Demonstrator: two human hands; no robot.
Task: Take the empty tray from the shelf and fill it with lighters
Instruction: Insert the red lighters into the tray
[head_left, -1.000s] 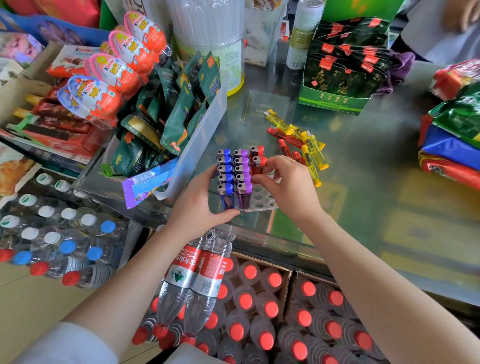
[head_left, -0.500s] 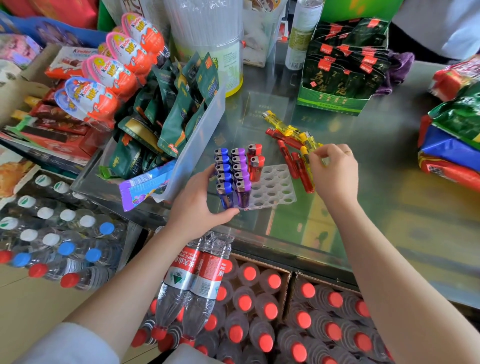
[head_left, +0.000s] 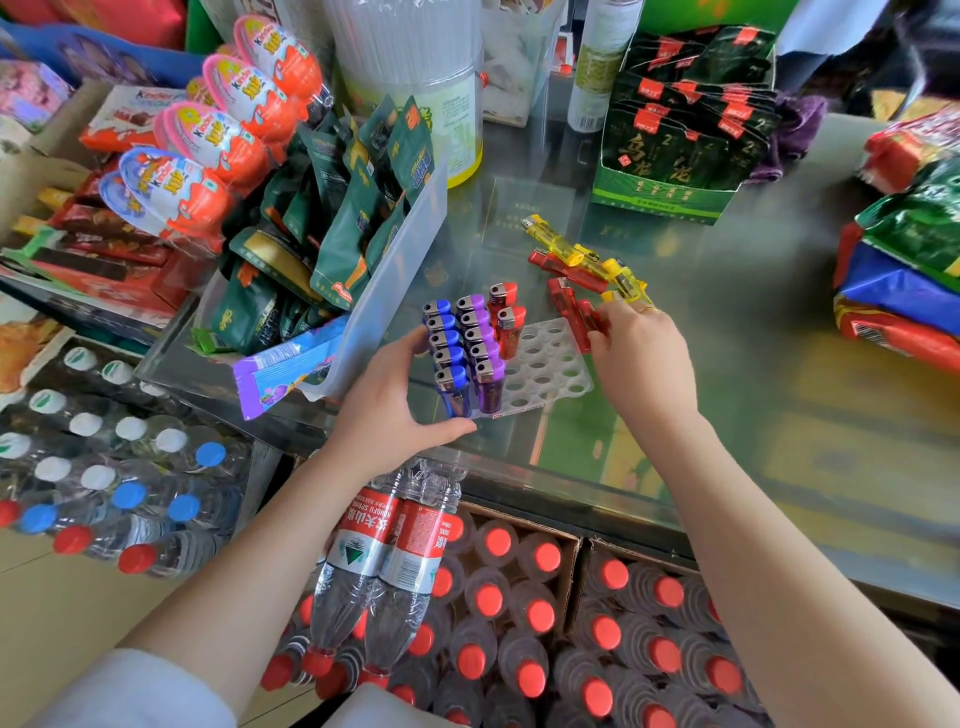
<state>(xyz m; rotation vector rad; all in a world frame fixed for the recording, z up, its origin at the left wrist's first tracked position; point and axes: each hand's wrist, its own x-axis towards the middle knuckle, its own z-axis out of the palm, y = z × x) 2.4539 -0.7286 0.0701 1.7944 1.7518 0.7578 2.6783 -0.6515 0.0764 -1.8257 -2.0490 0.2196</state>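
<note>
White plastic tray (head_left: 550, 369) w/ round holes sits on glass surface (head_left: 779, 364), near front edge. Left cols filled: row of blue lighters (head_left: 444, 345), row of purple lighters (head_left: 480, 340), 2 red lighters (head_left: 506, 317) upright; rest of holes bare. Left hand (head_left: 395, 410) grips tray's left end, thumb at front. Right hand (head_left: 639, 358) pinches a red lighter (head_left: 571, 314) by loose pile (head_left: 582, 257) of yellow + red ones.

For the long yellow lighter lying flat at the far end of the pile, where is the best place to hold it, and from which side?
Pinch the yellow lighter across its clear body, near the middle, coming from above. It lies flat and slanted on the glass counter, its long sides exposed; its near end rests against the red lighters.
</note>
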